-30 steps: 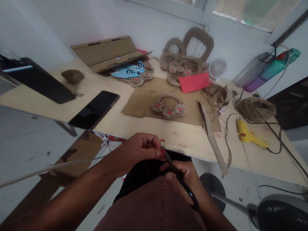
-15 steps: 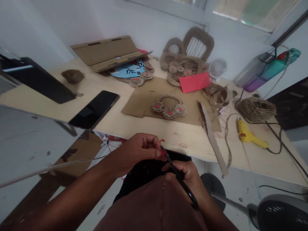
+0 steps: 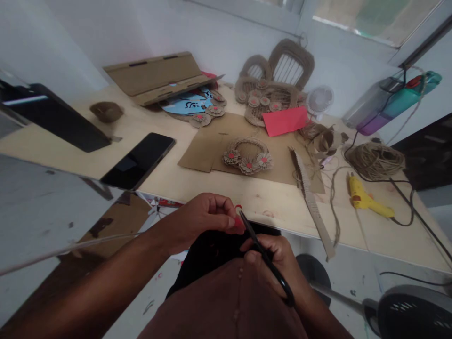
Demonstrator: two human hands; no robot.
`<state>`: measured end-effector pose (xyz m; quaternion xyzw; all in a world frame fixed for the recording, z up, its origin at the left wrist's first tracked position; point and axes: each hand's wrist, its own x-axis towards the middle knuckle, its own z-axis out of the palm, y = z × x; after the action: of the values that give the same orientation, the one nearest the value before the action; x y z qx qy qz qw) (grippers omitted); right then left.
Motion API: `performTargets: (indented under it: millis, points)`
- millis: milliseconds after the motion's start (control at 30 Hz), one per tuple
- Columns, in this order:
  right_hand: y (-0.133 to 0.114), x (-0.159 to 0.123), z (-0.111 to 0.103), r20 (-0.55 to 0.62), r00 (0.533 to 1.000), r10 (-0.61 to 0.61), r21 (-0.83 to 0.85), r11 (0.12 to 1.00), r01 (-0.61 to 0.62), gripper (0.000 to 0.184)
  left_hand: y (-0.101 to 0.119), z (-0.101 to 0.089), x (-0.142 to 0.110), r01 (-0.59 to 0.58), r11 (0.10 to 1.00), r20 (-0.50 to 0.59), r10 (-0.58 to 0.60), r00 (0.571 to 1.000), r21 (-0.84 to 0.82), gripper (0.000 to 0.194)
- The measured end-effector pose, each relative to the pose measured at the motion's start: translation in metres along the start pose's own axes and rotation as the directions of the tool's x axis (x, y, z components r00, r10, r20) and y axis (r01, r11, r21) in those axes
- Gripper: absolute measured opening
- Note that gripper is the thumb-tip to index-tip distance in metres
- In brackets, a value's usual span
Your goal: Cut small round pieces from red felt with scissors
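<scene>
A small piece of red paper is pinched between the thumb and fingers of my left hand, just over the table's front edge. My right hand grips black-handled scissors, their blades pointing up and left to the red paper. Above the blade tips a thin curl of red paper shows against the table. Beyond my hands, a twine ring with three pleated paper flowers, red at their centres, lies on a flat piece of cardboard.
A black phone lies left. To the right are a corrugated cardboard strip, a yellow glue gun and a twine ball. Behind stand a red paper sheet, a small fan and an open cardboard box.
The scissor blades have shifted slightly away from my left fingers, and more of the red paper shows. Both hands have moved only a little; the table items stay put.
</scene>
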<state>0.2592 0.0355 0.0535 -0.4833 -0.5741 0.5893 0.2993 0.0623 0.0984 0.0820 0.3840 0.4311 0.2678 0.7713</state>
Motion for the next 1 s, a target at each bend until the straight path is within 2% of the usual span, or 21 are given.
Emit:
performTargets:
  millis: [100, 267, 433, 800, 1000]
  points:
    - [-0.002, -0.002, 0.001, 0.003, 0.999, 0.032, 0.041, 0.999, -0.032, 0.033, -0.001, 0.001, -0.001, -0.013, 1.0, -0.038, 0.013, 0.999, -0.006, 0.013]
    - [0.001, -0.003, 0.003, -0.022, 0.997, -0.075, 0.005, 0.997, 0.075, 0.027, -0.003, 0.006, -0.002, -0.048, 0.997, -0.103, 0.043, 0.994, -0.053, 0.013]
    - [-0.001, -0.003, 0.011, -0.02, 0.997, -0.078, 0.043, 0.996, 0.079, 0.032, -0.01, 0.013, -0.002, -0.121, 0.989, -0.18, 0.103, 0.978, -0.089, 0.013]
    - [-0.013, 0.001, 0.021, -0.066, 0.986, -0.156, 0.054, 0.986, 0.16, 0.045, -0.018, 0.023, -0.004, -0.155, 0.975, -0.217, 0.118, 0.969, -0.16, 0.013]
    - [-0.018, 0.001, 0.022, -0.076, 0.99, -0.116, 0.04, 0.992, 0.119, 0.051, -0.017, 0.026, -0.006, -0.148, 0.977, -0.232, 0.11, 0.967, -0.154, 0.014]
